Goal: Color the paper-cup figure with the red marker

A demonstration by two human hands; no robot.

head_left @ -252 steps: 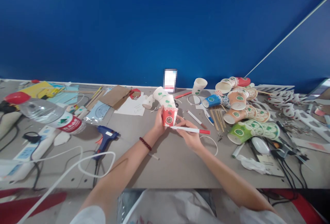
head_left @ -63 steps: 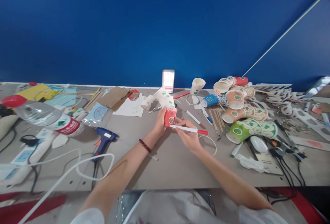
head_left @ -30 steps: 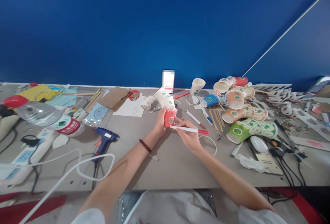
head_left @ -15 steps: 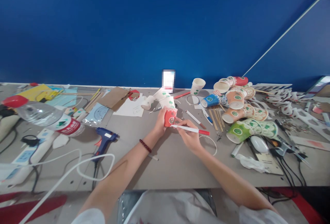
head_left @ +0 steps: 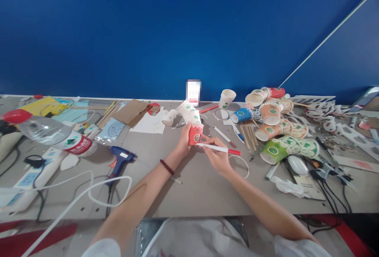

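My left hand [head_left: 184, 138] is closed round a red paper cup [head_left: 196, 134] with a white pattern, held above the middle of the table. The cup sits at the near end of a curved row of white paper cups [head_left: 191, 115] with green marks. In my right hand [head_left: 218, 156] is a white marker pen [head_left: 217, 147] with a red end, gripped between the fingers. Its left tip is at the lower edge of the red cup; whether it touches, I cannot tell. Behind the cups a blurred bright screen [head_left: 194, 91] stands against the blue wall.
Stacked paper cups [head_left: 274, 152] in green, orange, blue and red lie at the right. A single white cup [head_left: 227, 99] stands at the back. Leftward are a blue glue gun [head_left: 120, 160], a lying water bottle [head_left: 62, 134] and a power strip [head_left: 35, 178]. A white cable [head_left: 89, 188] loops over the left side.
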